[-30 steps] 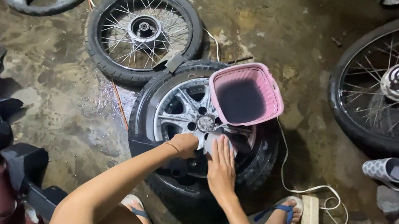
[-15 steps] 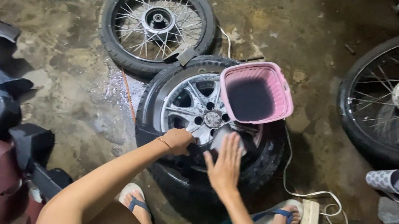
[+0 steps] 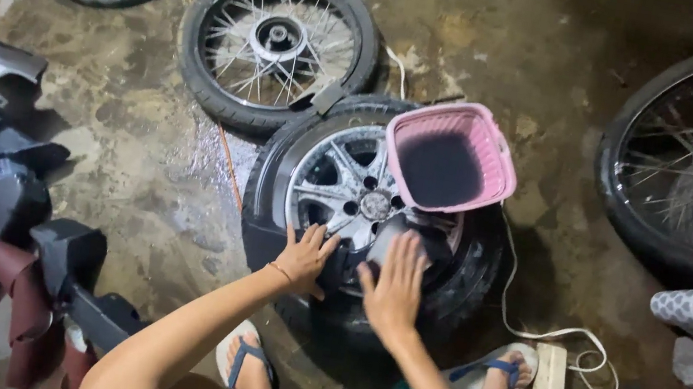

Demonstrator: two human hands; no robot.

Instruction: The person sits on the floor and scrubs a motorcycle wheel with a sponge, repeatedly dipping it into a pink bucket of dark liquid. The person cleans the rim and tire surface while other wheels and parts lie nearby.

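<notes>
Both hands lie flat with fingers spread, grasping nothing: the left hand (image 3: 303, 258) presses on the near rim of the alloy wheel (image 3: 347, 190), and the right hand (image 3: 395, 286) covers a dark part just beside the hub. The wheel lies flat in its tyre (image 3: 471, 277) on the stained concrete floor (image 3: 142, 155). A pink slatted basket (image 3: 450, 157) rests tilted on the wheel's far side; its inside looks dark, contents unclear. A spoked wheel (image 3: 278, 42) lies just beyond.
</notes>
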